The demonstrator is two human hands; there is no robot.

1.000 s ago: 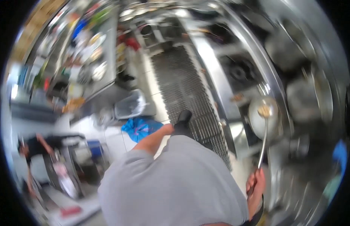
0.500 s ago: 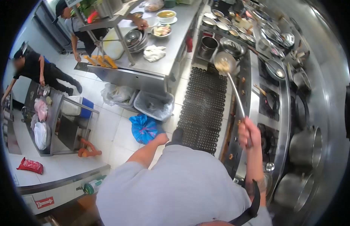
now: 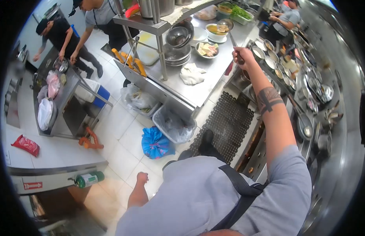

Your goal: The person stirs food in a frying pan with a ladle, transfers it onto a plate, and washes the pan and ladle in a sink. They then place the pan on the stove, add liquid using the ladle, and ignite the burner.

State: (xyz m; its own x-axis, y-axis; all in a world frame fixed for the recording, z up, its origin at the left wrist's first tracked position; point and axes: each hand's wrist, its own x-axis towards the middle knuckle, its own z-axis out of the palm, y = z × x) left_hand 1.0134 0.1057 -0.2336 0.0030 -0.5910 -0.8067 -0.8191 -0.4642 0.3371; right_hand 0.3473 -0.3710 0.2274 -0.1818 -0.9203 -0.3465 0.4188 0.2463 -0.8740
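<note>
In the head view, the person's two hands are well apart. The right hand is clamped around the handle of a ladle and reaches over the far end of a steel counter. The ladle's cup, with pale pieces in it, is at the rim of a white bowl of yellow soup; whether the two touch, I cannot tell. Just on the near side of that bowl is a bowl of sliced food, with stacked steel bowls to its left and a crumpled white cloth nearer. Beyond the soup, a tub of green leaves sits farther along.

The left hand hangs low at the near left, above the tiled floor; how tightly its fingers are curled, I cannot tell. A knotted blue bag lies near it, just beside a plastic-lined bin. To the right, a black mat runs alongside the stoves
</note>
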